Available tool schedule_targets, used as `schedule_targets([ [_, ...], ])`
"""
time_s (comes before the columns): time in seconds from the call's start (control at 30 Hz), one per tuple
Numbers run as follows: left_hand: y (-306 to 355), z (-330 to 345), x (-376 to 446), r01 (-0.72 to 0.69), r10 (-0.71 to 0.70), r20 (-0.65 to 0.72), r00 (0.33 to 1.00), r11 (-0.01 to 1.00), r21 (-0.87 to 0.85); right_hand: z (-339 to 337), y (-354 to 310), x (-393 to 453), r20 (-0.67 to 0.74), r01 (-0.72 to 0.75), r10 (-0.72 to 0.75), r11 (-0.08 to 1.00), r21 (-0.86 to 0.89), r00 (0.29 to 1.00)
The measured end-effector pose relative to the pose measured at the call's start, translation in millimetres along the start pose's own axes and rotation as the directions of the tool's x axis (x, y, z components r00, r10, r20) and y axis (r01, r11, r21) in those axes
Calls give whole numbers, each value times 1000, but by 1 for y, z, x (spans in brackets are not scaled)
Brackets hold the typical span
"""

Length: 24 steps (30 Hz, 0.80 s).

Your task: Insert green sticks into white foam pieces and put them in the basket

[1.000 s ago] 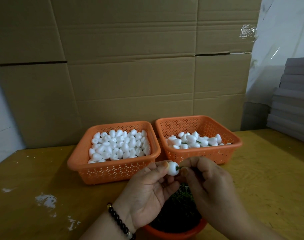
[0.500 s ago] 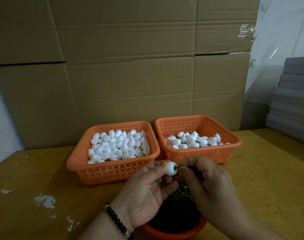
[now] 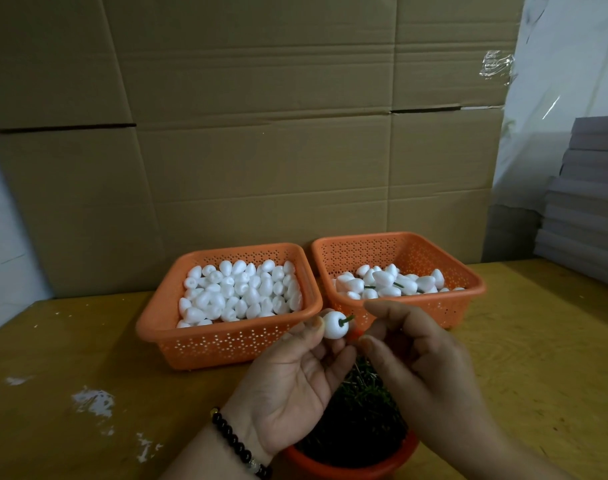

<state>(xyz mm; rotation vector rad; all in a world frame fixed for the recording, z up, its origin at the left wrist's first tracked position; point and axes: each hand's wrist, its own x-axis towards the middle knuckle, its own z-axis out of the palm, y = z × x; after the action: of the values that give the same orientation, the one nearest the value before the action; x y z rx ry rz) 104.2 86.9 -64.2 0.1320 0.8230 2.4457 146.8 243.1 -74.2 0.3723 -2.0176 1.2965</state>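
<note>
My left hand [image 3: 295, 386] pinches a white foam piece [image 3: 334, 325] between thumb and fingertips, with a short green stick [image 3: 347, 319] poking out of its right side. My right hand [image 3: 417, 355] hovers just right of the stick, fingers slightly apart, holding nothing and not touching it. Behind the hands, the left orange basket [image 3: 226, 344] is full of plain foam pieces [image 3: 240, 292]. In the right orange basket [image 3: 469, 292] lie foam pieces with sticks [image 3: 389, 284]. An orange bowl [image 3: 351, 467] of green sticks [image 3: 361, 407] sits under my hands.
The yellow wooden table [image 3: 88, 341] carries white paint marks [image 3: 91, 400] at the left. A cardboard wall [image 3: 261, 133] rises right behind the baskets. Grey stacked sheets [image 3: 586, 209] stand at the far right. A black bead bracelet [image 3: 236, 445] circles my left wrist.
My right hand has let go of the green stick and pulled slightly to the right. The stick now stands out of the foam piece held in my left hand.
</note>
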Motion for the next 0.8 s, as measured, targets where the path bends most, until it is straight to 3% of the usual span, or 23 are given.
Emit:
schedule_targets([
  [0.23,-5,-2,3,60,-62,-10,998,990,-128,1,4,0,24,-37,37,999,-3,999],
  [0.5,-6,-3,4,64,-63,8,998,987,-148,1,9,1,55,-138,136,990,34,989],
  [0.63,-7,0,3,20,-21,0,1000,993,-117,2,10,2,82,-194,188,978,80,979],
  [0.8,-10,2,2,-56,57,-29,998,997,44,5,8,4,176,-245,216,956,163,960],
])
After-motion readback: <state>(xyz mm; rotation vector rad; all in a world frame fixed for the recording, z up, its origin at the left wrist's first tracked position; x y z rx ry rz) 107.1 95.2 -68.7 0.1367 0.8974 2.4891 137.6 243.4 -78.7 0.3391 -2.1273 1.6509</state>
